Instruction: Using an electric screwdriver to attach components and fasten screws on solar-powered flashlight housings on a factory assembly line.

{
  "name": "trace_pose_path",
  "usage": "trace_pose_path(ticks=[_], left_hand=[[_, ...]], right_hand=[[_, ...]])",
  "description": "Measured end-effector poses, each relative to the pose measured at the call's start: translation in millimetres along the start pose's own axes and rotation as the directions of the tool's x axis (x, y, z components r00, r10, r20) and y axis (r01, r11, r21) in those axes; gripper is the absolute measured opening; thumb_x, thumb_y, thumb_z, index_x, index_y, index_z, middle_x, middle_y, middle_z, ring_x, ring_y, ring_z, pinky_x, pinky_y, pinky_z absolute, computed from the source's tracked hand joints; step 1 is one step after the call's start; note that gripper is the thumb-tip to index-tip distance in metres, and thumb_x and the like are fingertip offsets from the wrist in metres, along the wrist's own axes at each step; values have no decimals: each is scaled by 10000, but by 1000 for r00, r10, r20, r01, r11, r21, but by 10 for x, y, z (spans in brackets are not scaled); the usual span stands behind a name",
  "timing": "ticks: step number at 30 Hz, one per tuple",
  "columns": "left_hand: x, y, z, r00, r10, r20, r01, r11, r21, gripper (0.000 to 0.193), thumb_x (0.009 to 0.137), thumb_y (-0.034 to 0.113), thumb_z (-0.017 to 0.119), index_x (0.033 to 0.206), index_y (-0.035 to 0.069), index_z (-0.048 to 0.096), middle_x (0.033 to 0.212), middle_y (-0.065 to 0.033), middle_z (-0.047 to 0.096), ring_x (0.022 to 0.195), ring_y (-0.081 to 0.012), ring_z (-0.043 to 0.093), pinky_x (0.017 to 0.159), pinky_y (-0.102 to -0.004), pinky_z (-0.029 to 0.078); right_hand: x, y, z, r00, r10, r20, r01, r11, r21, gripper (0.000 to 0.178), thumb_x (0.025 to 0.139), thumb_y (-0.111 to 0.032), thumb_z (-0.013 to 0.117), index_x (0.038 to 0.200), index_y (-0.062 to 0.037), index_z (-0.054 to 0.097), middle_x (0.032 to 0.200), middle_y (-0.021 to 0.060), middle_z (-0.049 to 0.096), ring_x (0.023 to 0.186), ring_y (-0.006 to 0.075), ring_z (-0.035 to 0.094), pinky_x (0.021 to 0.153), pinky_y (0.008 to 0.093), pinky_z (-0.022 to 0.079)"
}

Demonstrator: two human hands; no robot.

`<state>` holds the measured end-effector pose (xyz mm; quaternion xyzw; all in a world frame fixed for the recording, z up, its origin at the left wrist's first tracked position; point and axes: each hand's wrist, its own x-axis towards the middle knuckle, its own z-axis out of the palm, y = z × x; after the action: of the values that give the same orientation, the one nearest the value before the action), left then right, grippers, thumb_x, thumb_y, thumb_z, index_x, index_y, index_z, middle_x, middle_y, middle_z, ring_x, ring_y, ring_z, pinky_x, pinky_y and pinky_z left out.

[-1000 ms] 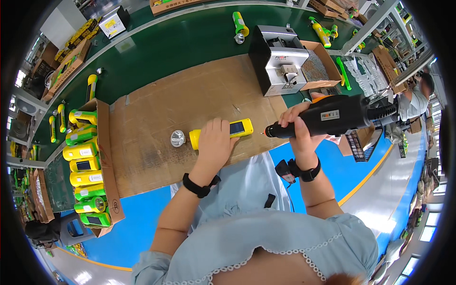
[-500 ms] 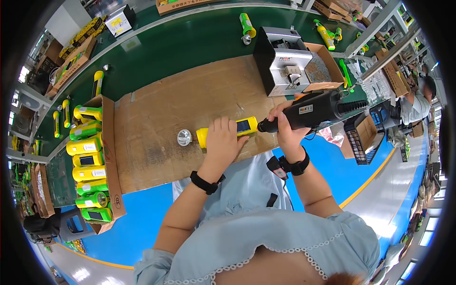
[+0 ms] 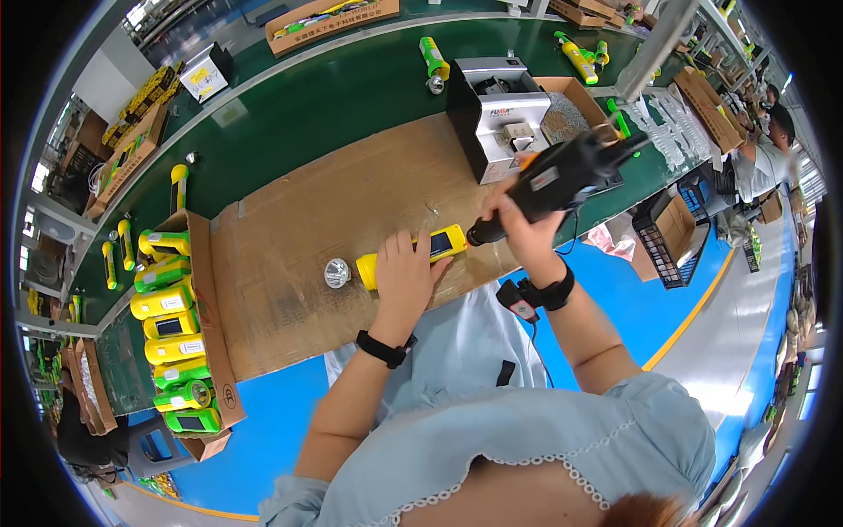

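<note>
On the brown cardboard sheet (image 3: pixel 325 189) lies a yellow flashlight body (image 3: pixel 453 238) with a dark panel on its side. My left hand (image 3: pixel 406 274) is wrapped over it and holds it down. Just off the body's left end rests a round silver reflector head (image 3: pixel 336 273); whether a wire joins them is hidden. My right hand (image 3: pixel 529 233) grips a black electric screwdriver (image 3: pixel 553 180), blurred at its back end. Its nose is at the flashlight's right end; whether they touch, I cannot tell.
To the left, a cardboard box (image 3: pixel 213 307) holds several yellow and green flashlights. A black and silver machine (image 3: pixel 505 123) stands at the far right of the sheet, beside a box of small grey pieces (image 3: pixel 562 114). Beyond runs a green bench (image 3: pixel 290 114). A black crate (image 3: pixel 672 237) sits right.
The screwdriver's back end has swung up and away, so it now slants more steeply. My left hand still holds the flashlight body. The whole view has shifted slightly.
</note>
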<state>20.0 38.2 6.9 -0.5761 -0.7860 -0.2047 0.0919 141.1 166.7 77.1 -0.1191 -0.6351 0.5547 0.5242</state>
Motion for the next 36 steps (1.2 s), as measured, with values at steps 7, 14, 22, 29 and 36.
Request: trace_pose_path(ticks=[7, 14, 22, 29, 36], left_hand=[[-118, -19, 117, 990, 46, -135, -40, 998, 44, 528, 724, 419, 698, 1076, 50, 561, 1015, -128, 536, 965, -298, 522, 842, -391, 422], [-91, -13, 84, 984, 62, -167, -56, 998, 40, 506, 715, 397, 704, 1044, 38, 566, 987, -121, 543, 933, -291, 530, 821, -388, 429], [-96, -36, 132, 992, 30, -119, -29, 1000, 5, 511, 734, 393, 705, 1073, 40, 557, 1027, -122, 548, 967, -298, 530, 850, -400, 422], [-87, -55, 128, 988, 43, -148, -44, 999, -7, 510, 725, 385, 712, 1055, 29, 556, 997, -118, 549, 944, -294, 532, 821, -393, 431], [-93, -70, 135, 988, 49, -148, -52, 998, -20, 499, 719, 387, 715, 1025, 27, 556, 977, -116, 546, 912, -285, 533, 798, -387, 433]], right_hand=[[886, -157, -508, 829, -391, -401, 362, 920, -150, 572, 784, 73, 580, 1309, 55, 354, 713, 62, 581, 603, 136, 590, 595, 272, 498], [1225, 129, -551, 924, -221, -312, 145, 958, -248, 478, 736, 56, 582, 1198, 39, 462, 672, 52, 562, 515, 154, 571, 513, 288, 476], [706, -120, -320, 979, -51, -199, 61, 997, 42, 422, 768, 16, 576, 1160, 44, 419, 637, 83, 558, 525, 174, 573, 520, 298, 475], [186, -115, 98, 995, -65, -79, 75, 989, 131, 493, 822, -47, 582, 1233, 11, 316, 706, 113, 528, 584, 213, 551, 598, 370, 493], [203, 0, 252, 999, -15, -52, 18, 998, 59, 83, 815, -9, 556, 770, 38, 503, 683, 109, 552, 594, 204, 577, 587, 338, 499]])
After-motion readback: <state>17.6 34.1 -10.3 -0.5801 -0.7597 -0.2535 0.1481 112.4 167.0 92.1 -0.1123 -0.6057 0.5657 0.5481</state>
